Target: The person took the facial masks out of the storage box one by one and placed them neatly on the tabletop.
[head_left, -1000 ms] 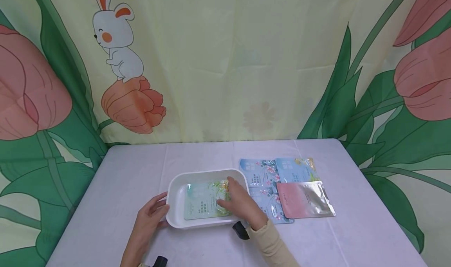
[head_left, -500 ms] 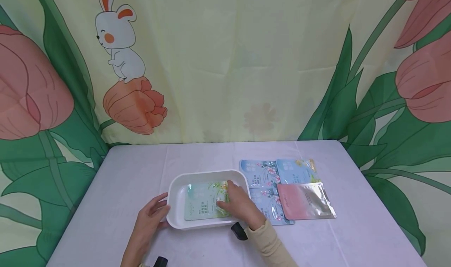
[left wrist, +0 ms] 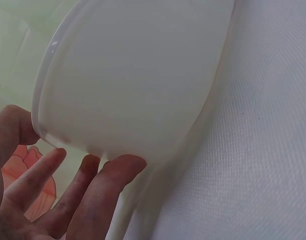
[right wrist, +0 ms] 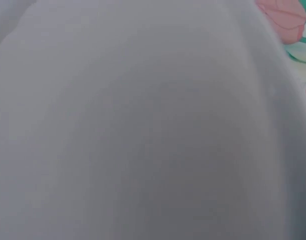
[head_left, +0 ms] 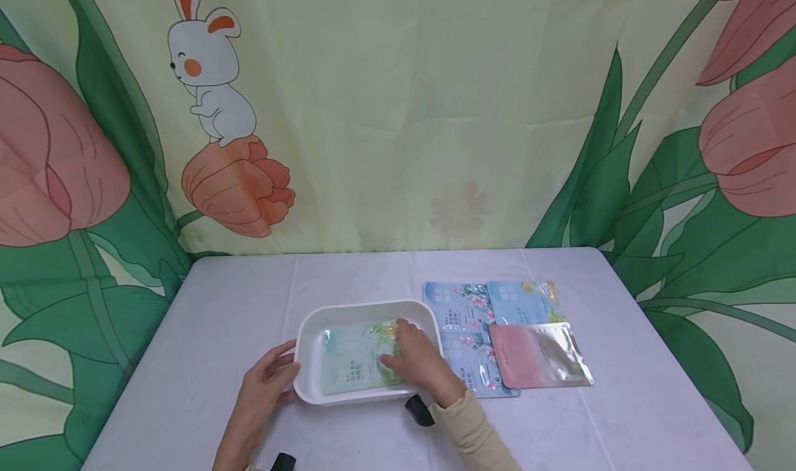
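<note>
A light green face mask packet (head_left: 354, 360) with printed flowers lies in a white rectangular tray (head_left: 317, 388) at the front middle of the table. My right hand (head_left: 425, 360) reaches over the tray's right side and pinches the packet's right end between thumb and fingers. At the tray's left end, my left hand (head_left: 267, 381) touches the outside with spread fingers. Up close in the left wrist view, the fingertips of the left hand (left wrist: 68, 195) rest along the end of the tray (left wrist: 138, 75). A blurred whitish surface (right wrist: 158, 125) fills most of the right wrist view, where no hand shows.
Right of the tray lie two blue flowered packets (head_left: 457, 305), (head_left: 475, 364), another blue packet (head_left: 522, 302) and a pink and silver packet (head_left: 541, 355) overlapping others. A white cloth covers the table (head_left: 236, 298). Behind it hangs a printed curtain (head_left: 404, 112).
My right hand has shifted slightly left, and the light green packet has slid a little left and toward me inside the tray. My left hand has stayed at the tray's left end.
</note>
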The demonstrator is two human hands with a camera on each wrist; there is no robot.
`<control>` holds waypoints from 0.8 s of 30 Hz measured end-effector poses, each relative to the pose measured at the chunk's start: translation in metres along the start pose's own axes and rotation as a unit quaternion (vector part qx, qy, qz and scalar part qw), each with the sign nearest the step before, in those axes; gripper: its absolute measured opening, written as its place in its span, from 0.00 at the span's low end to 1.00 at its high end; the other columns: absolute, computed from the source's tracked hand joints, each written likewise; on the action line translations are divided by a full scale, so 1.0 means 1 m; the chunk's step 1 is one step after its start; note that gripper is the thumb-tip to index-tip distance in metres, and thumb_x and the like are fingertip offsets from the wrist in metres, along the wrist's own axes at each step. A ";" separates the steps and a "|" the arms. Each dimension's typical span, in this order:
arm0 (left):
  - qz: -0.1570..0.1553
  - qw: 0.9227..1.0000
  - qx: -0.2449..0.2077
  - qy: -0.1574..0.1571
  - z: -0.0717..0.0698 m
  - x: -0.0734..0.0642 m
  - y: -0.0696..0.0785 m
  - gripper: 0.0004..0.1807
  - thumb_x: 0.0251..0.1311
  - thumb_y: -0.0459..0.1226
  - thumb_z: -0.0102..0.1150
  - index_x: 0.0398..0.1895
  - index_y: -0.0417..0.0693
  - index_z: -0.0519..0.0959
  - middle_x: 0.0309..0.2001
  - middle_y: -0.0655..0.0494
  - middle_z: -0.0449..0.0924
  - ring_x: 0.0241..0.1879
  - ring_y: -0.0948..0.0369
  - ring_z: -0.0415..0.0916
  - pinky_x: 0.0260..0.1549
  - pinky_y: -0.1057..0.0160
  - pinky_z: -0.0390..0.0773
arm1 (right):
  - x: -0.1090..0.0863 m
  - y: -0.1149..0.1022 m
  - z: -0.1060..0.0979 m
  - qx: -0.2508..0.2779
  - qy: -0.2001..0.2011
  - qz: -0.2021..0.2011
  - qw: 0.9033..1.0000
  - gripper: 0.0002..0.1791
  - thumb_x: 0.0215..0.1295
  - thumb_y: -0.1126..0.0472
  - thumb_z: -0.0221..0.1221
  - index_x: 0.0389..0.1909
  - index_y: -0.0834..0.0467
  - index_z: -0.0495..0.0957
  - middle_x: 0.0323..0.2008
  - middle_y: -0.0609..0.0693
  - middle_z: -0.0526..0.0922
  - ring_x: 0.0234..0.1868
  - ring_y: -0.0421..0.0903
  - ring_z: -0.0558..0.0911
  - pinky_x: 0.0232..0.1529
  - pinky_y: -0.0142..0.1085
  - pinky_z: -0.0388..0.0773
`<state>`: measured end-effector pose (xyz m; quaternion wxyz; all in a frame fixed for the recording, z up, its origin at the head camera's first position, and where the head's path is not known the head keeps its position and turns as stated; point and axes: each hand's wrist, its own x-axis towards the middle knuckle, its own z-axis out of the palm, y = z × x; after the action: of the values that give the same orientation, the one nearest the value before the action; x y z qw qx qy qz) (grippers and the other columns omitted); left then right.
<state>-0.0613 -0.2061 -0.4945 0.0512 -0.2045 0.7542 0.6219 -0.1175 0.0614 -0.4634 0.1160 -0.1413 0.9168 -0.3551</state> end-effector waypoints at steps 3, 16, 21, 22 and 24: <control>-0.001 1.000 0.002 0.001 0.000 0.000 0.000 0.29 0.62 0.39 0.64 0.68 0.56 0.70 0.63 0.41 0.75 0.53 0.55 0.80 0.34 0.61 0.85 | 0.000 0.000 0.001 0.030 -0.008 -0.008 0.999 0.39 0.62 0.59 0.66 0.67 0.74 0.60 0.53 0.65 0.76 0.53 0.55 0.76 0.61 0.55 0.72; -0.008 1.000 0.007 0.001 0.001 -0.001 0.002 0.30 0.63 0.40 0.63 0.68 0.56 0.70 0.63 0.41 0.74 0.54 0.54 0.80 0.35 0.62 0.85 | 0.002 0.002 0.002 0.089 -0.026 -0.019 0.995 0.39 0.62 0.62 0.66 0.68 0.70 0.58 0.57 0.64 0.75 0.50 0.54 0.79 0.50 0.49 0.79; -0.010 1.000 0.009 0.002 0.001 -0.001 0.002 0.30 0.63 0.41 0.63 0.69 0.56 0.69 0.63 0.41 0.74 0.55 0.53 0.79 0.35 0.62 0.86 | 0.004 0.004 -0.001 0.112 -0.029 -0.026 0.993 0.37 0.62 0.63 0.65 0.67 0.71 0.59 0.54 0.64 0.79 0.48 0.55 0.82 0.49 0.48 0.81; -0.012 1.000 0.007 0.003 0.001 -0.001 0.001 0.30 0.63 0.40 0.63 0.69 0.56 0.69 0.63 0.41 0.74 0.55 0.53 0.79 0.35 0.62 0.86 | 0.005 0.005 -0.001 0.117 -0.031 -0.027 0.992 0.36 0.62 0.64 0.64 0.67 0.71 0.59 0.53 0.64 0.80 0.48 0.55 0.83 0.48 0.48 0.81; -0.013 1.000 0.005 0.003 0.001 0.000 0.001 0.30 0.63 0.40 0.63 0.69 0.56 0.69 0.63 0.41 0.74 0.54 0.54 0.80 0.35 0.62 0.86 | 0.005 0.005 -0.002 0.128 -0.036 -0.029 0.991 0.35 0.63 0.65 0.64 0.66 0.71 0.60 0.51 0.64 0.81 0.48 0.56 0.83 0.46 0.46 0.83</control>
<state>-0.0614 -0.2052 -0.4939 0.0581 -0.2159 0.7546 0.6169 -0.1236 0.0642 -0.4659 0.1558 -0.1649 0.8543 -0.4676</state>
